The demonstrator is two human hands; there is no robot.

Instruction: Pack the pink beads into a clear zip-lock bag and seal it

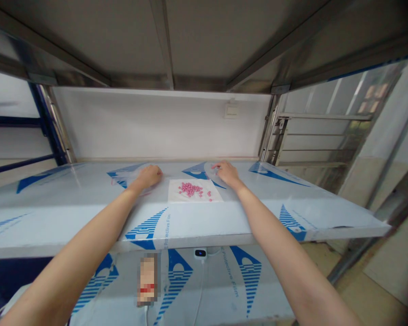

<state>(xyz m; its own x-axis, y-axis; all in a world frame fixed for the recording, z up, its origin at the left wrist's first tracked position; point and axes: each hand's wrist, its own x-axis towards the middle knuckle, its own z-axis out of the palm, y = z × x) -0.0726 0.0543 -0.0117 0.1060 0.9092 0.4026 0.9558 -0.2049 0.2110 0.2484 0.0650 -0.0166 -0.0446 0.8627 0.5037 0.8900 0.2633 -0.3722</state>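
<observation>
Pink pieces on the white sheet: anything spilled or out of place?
Nothing looks clearly spilled. A few pink pieces sit apart from the main cluster, toward the right side of the white sheet, but all visible ones lie on it.

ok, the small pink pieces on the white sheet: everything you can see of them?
The small pink pieces look rounded and pellet-like; their material can't be told. Most lie in a loose cluster, with a few strays to its right, one close to the near edge of the white sheet under them. They sit between the left hand and right hand, touched by neither.
</observation>
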